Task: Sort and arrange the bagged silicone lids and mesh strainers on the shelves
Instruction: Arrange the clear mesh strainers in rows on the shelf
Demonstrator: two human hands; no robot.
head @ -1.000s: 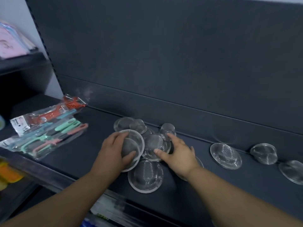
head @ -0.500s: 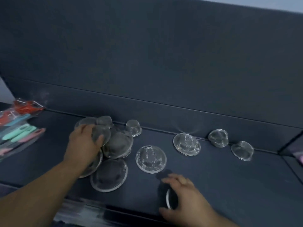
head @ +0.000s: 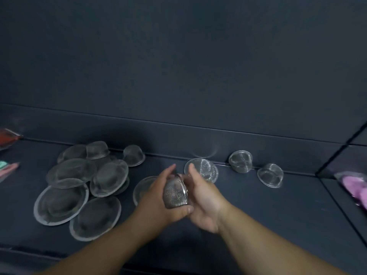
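Small domed steel mesh strainer [head: 175, 192] held on edge above dark shelf [head: 278, 225], centre. Left hand [head: 158, 201] curls round it; right hand [head: 206, 203] presses flat against rim, probably steadying it for sorting. Heap of larger mesh strainers [head: 79, 185] at 9 o'clock.

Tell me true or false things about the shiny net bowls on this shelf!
1. The left hand and right hand are both on one mesh strainer. True.
2. The pile of strainers lies right of the hands. False: it lies to their left.
3. The held strainer lies flat on the shelf. False: it is tilted on edge between the hands.
4. A pink bagged thing sits at the far right. True.
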